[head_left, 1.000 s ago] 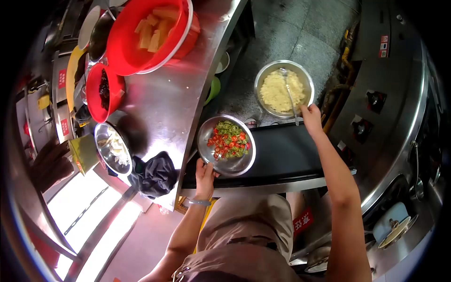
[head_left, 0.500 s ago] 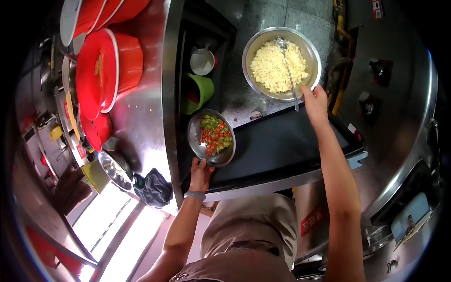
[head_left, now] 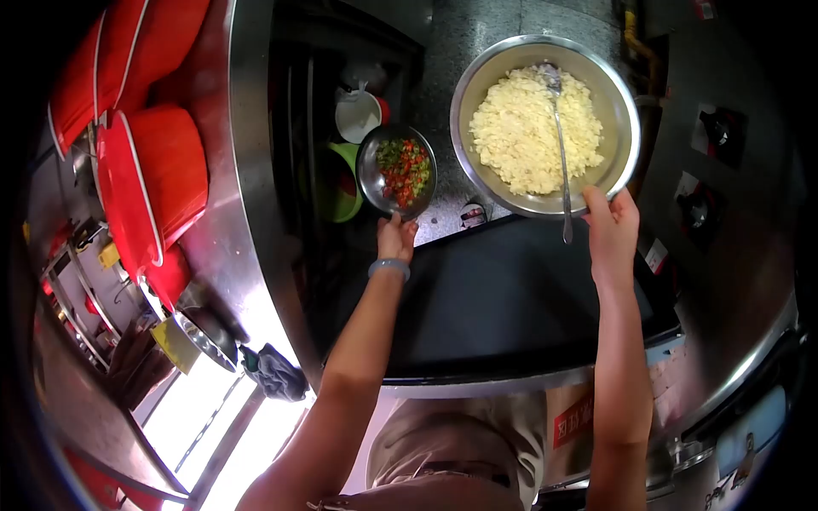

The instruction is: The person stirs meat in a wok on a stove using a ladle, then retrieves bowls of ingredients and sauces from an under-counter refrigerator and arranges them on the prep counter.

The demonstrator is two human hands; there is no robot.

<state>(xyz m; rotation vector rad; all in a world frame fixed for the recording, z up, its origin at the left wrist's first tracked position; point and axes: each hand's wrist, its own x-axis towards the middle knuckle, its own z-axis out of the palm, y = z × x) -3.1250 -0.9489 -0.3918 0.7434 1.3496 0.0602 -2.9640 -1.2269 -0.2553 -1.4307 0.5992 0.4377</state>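
Note:
My right hand (head_left: 611,223) grips the near rim of a large steel bowl (head_left: 625,102), fingers wrapped over its edge. Pale yellow crumbly food (head_left: 528,128) fills much of that bowl, and a metal spoon (head_left: 563,162) leans across it, handle sticking out past the rim. My left hand (head_left: 397,236) holds the near edge of a smaller steel bowl (head_left: 368,177). Chopped red and green peppers (head_left: 404,172) lie inside it. Both bowls appear raised beyond the dark flat surface (head_left: 511,298) in front of me, the smaller one left of the larger.
Left of the smaller bowl are a green container (head_left: 342,204) and a white tub (head_left: 358,117). Large red containers (head_left: 175,170) line the steel counter (head_left: 239,196) at left, with a dark cloth (head_left: 274,373) near its end. Black knobs (head_left: 720,128) sit on the right.
My left hand has carried the pepper bowl forward and slightly right. The large bowl has shifted slightly right and looks bigger in view, still in my right hand. The camera view has shifted.

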